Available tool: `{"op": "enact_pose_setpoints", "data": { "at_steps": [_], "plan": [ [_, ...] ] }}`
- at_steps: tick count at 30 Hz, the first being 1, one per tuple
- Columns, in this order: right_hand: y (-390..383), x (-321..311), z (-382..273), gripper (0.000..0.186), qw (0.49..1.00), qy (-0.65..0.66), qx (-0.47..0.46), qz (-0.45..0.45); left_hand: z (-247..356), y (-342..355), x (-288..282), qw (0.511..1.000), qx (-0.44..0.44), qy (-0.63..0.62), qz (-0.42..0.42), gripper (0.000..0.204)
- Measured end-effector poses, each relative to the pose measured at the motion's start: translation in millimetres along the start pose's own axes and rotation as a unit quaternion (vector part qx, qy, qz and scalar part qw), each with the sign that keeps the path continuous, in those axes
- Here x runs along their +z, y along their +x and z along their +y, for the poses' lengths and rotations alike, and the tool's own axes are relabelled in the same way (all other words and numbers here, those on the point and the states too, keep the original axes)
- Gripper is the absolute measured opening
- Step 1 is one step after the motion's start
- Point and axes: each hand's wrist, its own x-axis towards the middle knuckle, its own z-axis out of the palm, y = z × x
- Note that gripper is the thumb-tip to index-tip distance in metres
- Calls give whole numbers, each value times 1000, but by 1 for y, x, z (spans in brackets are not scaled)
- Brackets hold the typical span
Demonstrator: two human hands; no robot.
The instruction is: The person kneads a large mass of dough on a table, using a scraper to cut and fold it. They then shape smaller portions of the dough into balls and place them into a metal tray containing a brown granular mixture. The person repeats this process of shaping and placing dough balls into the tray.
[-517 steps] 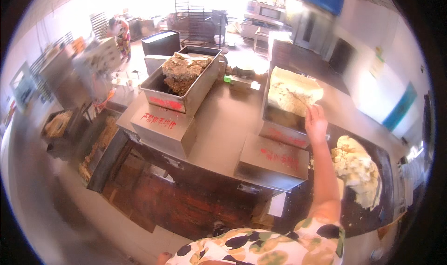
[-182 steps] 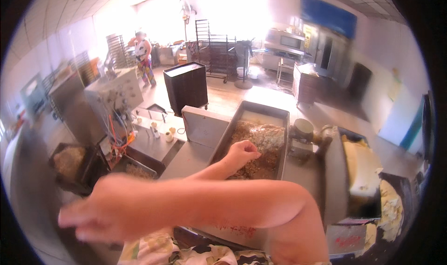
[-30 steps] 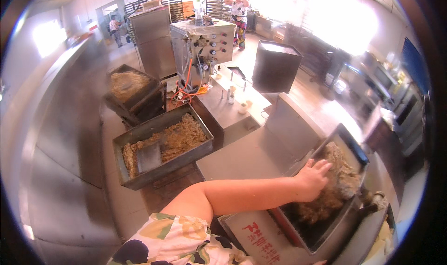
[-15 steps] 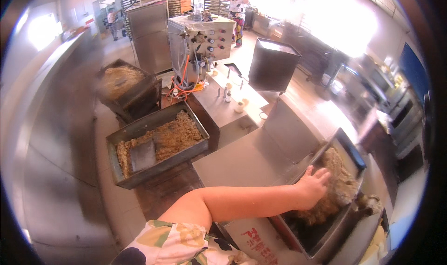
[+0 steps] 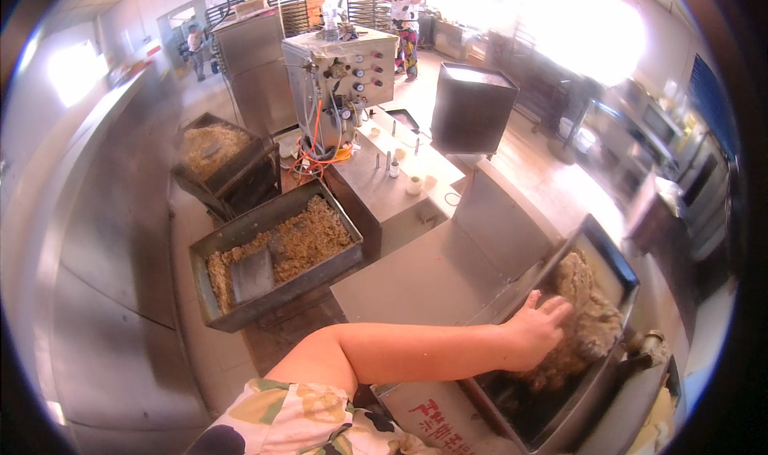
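My left hand [image 5: 538, 331] reaches across to the right, the bare forearm coming from a patterned sleeve at the lower edge. Its fingers are spread and lie against a lumpy, beige, dough-like mass [image 5: 588, 311], with some fingertips hidden by it. This mass sits in a dark metal hopper or trough [image 5: 512, 411] at the lower right, heaped toward the far end. Of my right hand nothing can be seen.
A metal bin [image 5: 280, 291] holds crumbly brown mix and a flat scoop; a similar bin [image 5: 256, 147] stands behind it. Beyond a steel worktop [image 5: 424, 275] is a control cabinet [image 5: 340, 67] with gauges and hoses. A dark cart [image 5: 474, 111] and a person [image 5: 406, 27] are farther back.
My left hand stays at the mass, its fingers still spread, with only a slight shift. The whole view has turned a little. The mass looks slightly lumpier near the fingers.
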Motion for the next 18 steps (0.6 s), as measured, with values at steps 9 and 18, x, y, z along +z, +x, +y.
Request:
{"op": "enact_pose_setpoints", "data": {
  "at_steps": [9, 18],
  "plan": [
    [-4, 9, 40, 50, 1000, 2, 24, 11, -2, -3, 6, 1000, -3, 1, 20, 41],
    [-118, 75, 296, 49, 983, -4, 164, 78, 2, 7, 2, 999, 39, 13, 12, 36]
  ]
}}
